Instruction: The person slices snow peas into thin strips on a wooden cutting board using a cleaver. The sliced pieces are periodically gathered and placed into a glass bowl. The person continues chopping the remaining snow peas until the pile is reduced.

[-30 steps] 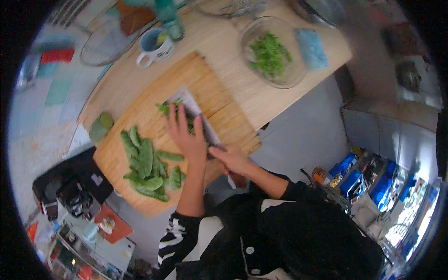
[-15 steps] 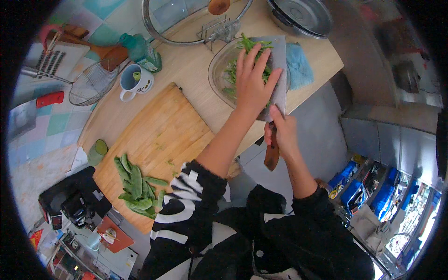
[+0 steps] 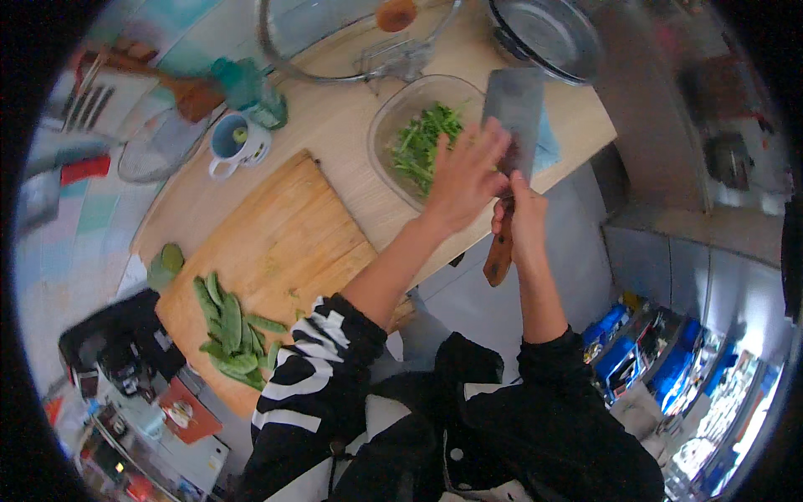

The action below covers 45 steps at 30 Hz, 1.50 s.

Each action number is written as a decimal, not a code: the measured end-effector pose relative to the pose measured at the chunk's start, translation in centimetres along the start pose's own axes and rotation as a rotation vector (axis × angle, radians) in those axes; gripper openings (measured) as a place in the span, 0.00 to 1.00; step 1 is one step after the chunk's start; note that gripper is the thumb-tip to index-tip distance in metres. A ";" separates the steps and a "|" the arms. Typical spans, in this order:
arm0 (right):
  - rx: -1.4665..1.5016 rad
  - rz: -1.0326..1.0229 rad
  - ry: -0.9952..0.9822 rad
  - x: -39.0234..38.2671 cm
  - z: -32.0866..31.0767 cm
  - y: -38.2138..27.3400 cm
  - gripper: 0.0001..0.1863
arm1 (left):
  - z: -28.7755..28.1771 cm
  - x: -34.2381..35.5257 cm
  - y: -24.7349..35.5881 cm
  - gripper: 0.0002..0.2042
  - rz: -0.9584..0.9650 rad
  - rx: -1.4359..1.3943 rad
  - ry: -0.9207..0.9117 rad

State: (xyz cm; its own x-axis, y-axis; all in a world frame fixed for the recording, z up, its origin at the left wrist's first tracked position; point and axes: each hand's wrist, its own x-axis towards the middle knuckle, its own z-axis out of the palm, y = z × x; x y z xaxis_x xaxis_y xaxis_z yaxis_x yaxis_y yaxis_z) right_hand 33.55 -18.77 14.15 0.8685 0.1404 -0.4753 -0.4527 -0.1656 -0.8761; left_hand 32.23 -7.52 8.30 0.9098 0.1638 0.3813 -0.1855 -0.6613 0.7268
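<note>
My right hand (image 3: pixel 522 219) is closed around the wooden handle of a cleaver (image 3: pixel 513 109), whose broad blade points to the far side, at the right of a clear bowl (image 3: pixel 381 161). Chopped green vegetable pieces (image 3: pixel 422 144) lie in the bowl. My left hand (image 3: pixel 465 180) has its fingers apart and blurred by motion; it is over the bowl's near right edge, beside the blade and covering part of it. Whether its fingertips touch the blade cannot be made out. Flat green bean pods (image 3: pixel 232 326) lie in a pile on the wooden cutting board (image 3: pixel 276 238) at the left.
Behind the board stand a mug (image 3: pixel 237 142) and a green bottle (image 3: pixel 255 96). A glass lid (image 3: pixel 335 50) and a wire rack (image 3: pixel 391 60) are beyond the bowl. A dark pan (image 3: pixel 548 33) sits at the far right, near a blue cloth (image 3: pixel 547 144) by the counter's edge.
The cleaver has moved right, off the bowl, with my right hand. My left hand has come nearer and slightly right, uncovering the chopped greens in the bowl.
</note>
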 end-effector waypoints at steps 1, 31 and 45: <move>0.023 0.004 0.058 0.1 0.1 0.0 0.24 | 0.3 -0.4 0.2 0.25 -0.024 0.004 -0.065; -1.053 0.071 -0.972 -14.0 10.4 9.1 0.16 | -20.3 -40.5 2.3 0.22 -1.091 0.729 0.316; -0.929 0.035 -0.863 -14.0 11.8 9.4 0.17 | -17.1 -36.6 3.6 0.29 -1.325 0.632 0.186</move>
State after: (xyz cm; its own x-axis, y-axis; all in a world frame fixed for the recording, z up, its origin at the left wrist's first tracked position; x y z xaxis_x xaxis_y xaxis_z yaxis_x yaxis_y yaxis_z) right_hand 14.74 -10.81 11.67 0.2876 0.6522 -0.7013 0.1429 -0.7533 -0.6420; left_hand -8.06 -3.33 6.76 0.2146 0.9457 -0.2443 0.9561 -0.1523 0.2505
